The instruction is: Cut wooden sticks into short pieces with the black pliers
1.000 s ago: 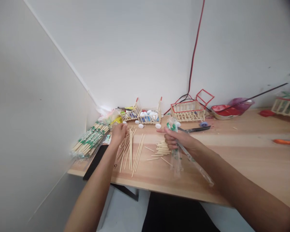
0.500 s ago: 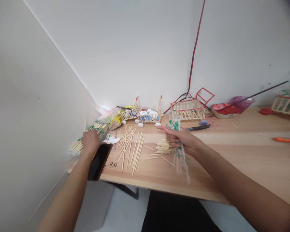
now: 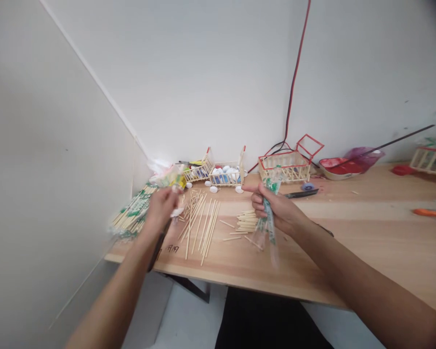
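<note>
My right hand (image 3: 276, 206) is closed round crumpled clear plastic wrappers (image 3: 271, 223) with green print, their loose ends hanging below the fist. Its index finger points left. Over the left part of the table is my left hand (image 3: 162, 208), slightly blurred, with its fingers curled together; what they hold, if anything, is hidden. Beside it lie packs of wooden chopsticks (image 3: 132, 211) in green-printed wrapping. A dark phone (image 3: 158, 247) is mostly covered by the left forearm. Between the hands, loose wooden sticks (image 3: 210, 228) are spread, and a pile of short sticks (image 3: 246, 221) sits near the right hand.
Two small stick carts (image 3: 225, 179) with white wheels stand by the wall, beside a larger red-edged stick cart (image 3: 285, 167). A black-bladed tool (image 3: 302, 193) lies before it. A bowl of red stuff (image 3: 339, 168) and an orange-handled tool (image 3: 430, 212) are to the right.
My left hand has lifted off the chopstick packs and moved right, over the phone. The right hand stays nearly in place, with the wrappers swinging below it.
</note>
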`<state>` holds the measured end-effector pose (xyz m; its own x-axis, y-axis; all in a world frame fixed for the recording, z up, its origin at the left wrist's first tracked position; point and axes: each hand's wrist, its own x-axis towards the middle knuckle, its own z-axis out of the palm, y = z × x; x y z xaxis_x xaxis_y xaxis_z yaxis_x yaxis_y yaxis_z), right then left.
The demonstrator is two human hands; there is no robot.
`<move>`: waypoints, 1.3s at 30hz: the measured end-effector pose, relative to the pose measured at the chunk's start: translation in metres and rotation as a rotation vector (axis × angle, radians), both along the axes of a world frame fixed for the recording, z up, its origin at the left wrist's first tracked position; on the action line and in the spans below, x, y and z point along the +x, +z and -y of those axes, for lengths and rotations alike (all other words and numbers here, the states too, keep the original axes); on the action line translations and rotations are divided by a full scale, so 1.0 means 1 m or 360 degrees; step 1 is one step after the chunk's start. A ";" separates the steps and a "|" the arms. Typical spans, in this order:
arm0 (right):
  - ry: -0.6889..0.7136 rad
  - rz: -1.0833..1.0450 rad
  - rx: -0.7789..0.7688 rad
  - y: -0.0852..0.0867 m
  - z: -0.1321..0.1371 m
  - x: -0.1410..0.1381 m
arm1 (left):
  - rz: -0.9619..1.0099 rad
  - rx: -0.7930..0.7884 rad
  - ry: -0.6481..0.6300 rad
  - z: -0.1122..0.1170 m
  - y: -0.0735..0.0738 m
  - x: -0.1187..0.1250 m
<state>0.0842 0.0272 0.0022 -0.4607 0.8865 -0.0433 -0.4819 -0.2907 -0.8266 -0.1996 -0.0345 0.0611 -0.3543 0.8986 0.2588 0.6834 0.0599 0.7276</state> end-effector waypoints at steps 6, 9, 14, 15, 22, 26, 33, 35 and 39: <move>-0.0148 0.0071 0.0096 0.002 -0.001 0.001 | 0.1304 -0.0346 -0.0783 0.021 -0.052 0.114; -0.0131 0.0131 0.0132 0.003 0.002 -0.001 | 0.1409 -0.0361 -0.0823 0.025 -0.065 0.142; -0.0364 0.0217 0.0318 0.004 0.000 0.002 | 0.1319 -0.0364 -0.0857 0.031 -0.075 0.158; -0.0482 0.0202 0.0348 0.005 -0.002 0.004 | 0.1249 -0.0378 -0.0865 0.033 -0.077 0.158; -0.0735 0.0201 0.0330 0.005 -0.005 0.005 | 0.0847 -0.0240 -0.0757 0.043 -0.092 0.160; -0.0685 0.0477 0.0457 0.002 0.013 -0.010 | 0.1018 -0.0186 -0.0706 0.031 -0.091 0.171; -0.0404 0.0847 0.0702 0.009 0.032 -0.015 | 0.0981 -0.0060 -0.0789 0.015 -0.073 0.157; -0.0404 0.0972 0.0912 0.010 0.027 -0.010 | 0.0882 0.0030 -0.0680 0.015 -0.065 0.140; -0.0030 0.1164 0.1414 0.007 0.033 -0.013 | 0.1121 0.0191 -0.0487 0.024 -0.049 0.112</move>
<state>0.0710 -0.0054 0.0089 -0.5693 0.7444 0.3489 0.1992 0.5367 -0.8200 -0.0873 -0.0580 0.0122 -0.2119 0.9631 0.1662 0.0311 -0.1633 0.9861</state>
